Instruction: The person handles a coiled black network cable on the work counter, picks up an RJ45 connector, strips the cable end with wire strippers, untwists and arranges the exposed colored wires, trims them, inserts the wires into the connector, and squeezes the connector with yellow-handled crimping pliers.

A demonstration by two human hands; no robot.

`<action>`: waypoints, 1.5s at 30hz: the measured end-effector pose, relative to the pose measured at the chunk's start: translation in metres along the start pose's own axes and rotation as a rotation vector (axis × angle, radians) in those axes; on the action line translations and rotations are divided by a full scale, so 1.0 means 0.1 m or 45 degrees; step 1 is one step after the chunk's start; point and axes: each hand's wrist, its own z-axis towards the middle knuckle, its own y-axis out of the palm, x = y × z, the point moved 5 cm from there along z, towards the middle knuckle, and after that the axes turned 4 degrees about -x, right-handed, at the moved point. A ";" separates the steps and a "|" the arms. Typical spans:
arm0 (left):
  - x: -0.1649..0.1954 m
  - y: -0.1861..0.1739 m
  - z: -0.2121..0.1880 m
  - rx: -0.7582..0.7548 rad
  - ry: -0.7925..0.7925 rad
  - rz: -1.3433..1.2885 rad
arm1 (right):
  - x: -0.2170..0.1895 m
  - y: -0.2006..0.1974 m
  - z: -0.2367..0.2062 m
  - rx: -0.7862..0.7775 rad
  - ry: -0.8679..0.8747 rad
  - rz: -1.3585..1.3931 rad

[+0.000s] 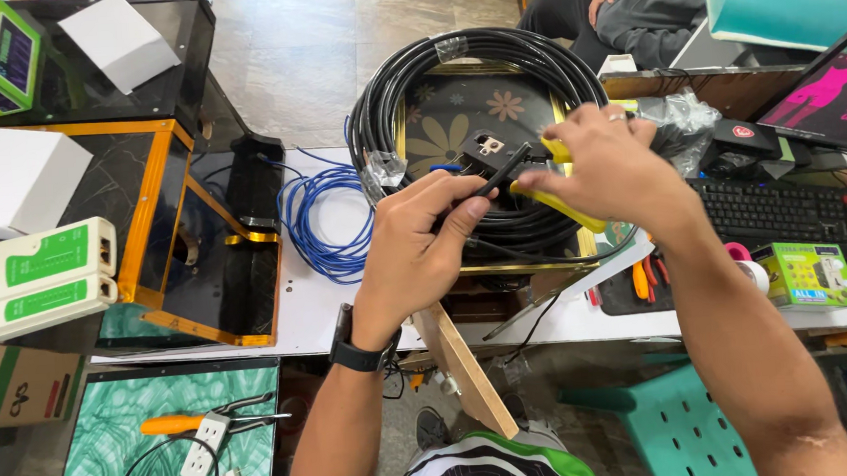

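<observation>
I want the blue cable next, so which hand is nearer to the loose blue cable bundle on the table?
Left. The left hand sits just right of the blue cable bundle, holding a black cable end. The right hand is farther right, gripping the yellow-handled tool.

On the tabletop (pixel 320 313), the cable coil (pixel 480 127) lies at the middle, with a looser cable bundle (pixel 319 215) just left of it. Further left stand two glass stands (pixel 161 185), one behind the other; a box (pixel 13 180) and two testers (pixel 49 276) lie on the nearer one. Right of the coil sits a keyboard (pixel 784 211), a small box (pixel 806 275) before it and a screen (pixel 831 95) behind. Pliers (pixel 646 278) lie between coil and small box. A seated person (pixel 664 3) is behind the tabletop.
</observation>
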 end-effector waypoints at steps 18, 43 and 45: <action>-0.04 0.10 -0.09 -0.113 0.111 0.030 | -0.45 0.27 -0.09 -0.356 -0.150 2.238; -0.18 -0.08 -0.26 -0.130 0.184 -0.382 | -0.88 0.31 -0.07 -0.719 -0.050 2.367; -0.19 -0.10 -0.26 -0.087 0.167 -0.384 | -0.91 0.31 -0.04 -0.722 -0.101 2.387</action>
